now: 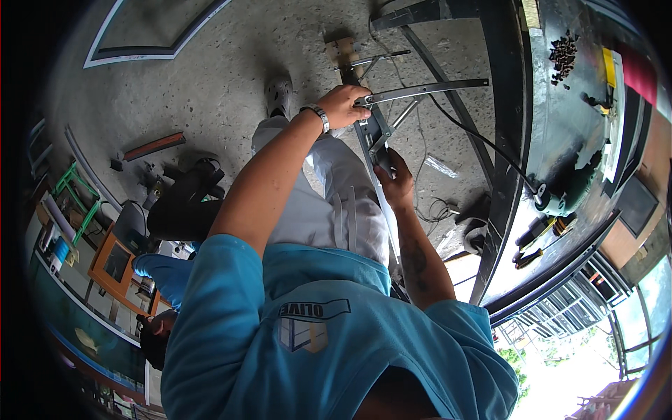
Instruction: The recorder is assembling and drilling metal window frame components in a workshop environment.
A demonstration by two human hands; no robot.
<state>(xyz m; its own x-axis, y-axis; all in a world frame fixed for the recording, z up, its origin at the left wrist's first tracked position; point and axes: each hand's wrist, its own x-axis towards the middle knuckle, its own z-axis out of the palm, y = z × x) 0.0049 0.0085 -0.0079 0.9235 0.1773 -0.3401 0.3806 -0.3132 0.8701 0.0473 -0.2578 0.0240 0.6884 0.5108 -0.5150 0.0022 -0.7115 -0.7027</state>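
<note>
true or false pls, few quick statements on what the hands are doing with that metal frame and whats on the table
1. The left hand grips a flat metal bar. True.
2. The right hand rests on the table. False: it holds the lower part of the metal frame, off the table.
3. A wristband sits on the left wrist. True.
4. The green power tool is in the left hand. False: it lies on the table.
5. A pile of dark screws lies on the table. True.

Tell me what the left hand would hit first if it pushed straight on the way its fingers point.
The left hand already grips a flat metal bar and points along it. Past the bar's end, it would probably meet the dark workbench edge first, though depth is unclear.
</note>
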